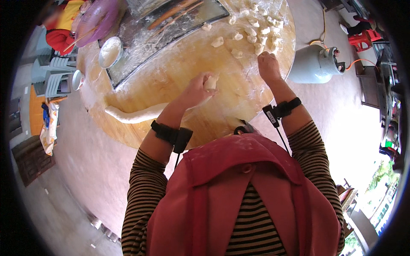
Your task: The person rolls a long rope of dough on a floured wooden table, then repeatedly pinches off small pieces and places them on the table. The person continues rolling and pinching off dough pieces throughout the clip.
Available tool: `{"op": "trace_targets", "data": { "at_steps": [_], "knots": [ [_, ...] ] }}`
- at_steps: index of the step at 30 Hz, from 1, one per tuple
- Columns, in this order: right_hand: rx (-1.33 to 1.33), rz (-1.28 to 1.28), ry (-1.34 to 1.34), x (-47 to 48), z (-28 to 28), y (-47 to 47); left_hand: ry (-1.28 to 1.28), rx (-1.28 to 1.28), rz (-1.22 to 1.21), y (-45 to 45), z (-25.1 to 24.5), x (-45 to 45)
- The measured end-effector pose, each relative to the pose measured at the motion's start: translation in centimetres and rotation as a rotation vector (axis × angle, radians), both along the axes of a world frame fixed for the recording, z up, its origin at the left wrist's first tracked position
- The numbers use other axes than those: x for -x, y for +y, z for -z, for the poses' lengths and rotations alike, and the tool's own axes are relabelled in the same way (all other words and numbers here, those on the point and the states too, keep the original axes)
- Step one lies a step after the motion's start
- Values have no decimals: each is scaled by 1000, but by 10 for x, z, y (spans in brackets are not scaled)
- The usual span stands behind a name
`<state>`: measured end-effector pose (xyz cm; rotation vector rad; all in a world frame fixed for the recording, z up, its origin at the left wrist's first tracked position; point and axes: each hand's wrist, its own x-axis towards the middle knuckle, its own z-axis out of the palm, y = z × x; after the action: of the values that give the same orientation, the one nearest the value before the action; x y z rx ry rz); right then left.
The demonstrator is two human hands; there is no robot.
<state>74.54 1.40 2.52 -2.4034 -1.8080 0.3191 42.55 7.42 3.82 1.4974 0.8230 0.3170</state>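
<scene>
A long rope of dough [137,115] lies across the near left part of the floured round wooden table [166,80]. My left hand [197,91] grips its right end, and a thick stub of dough shows between thumb and fingers. Farther right, my right hand [269,67] is curled at the near edge of a cluster of torn dough pieces [251,31]. One dough piece [258,49] sits right by its knuckles. Whether anything is inside that hand is hidden.
At the back left are a floured dark board [144,41] with a wooden rolling pin [173,14], a bowl of flour [110,52] and a purple basin [99,24] beside a person in red [61,38]. A gas cylinder [310,64] stands right of the table.
</scene>
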Motion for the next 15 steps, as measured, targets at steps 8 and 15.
{"op": "trace_targets", "data": {
  "at_steps": [8,15],
  "knots": [
    [-369,-340,495,92,-45,-12,70,-390,40,0,-10,-10],
    [-64,-694,268,159,-20,-7,557,-882,56,-26,-29,54]
  ]
}}
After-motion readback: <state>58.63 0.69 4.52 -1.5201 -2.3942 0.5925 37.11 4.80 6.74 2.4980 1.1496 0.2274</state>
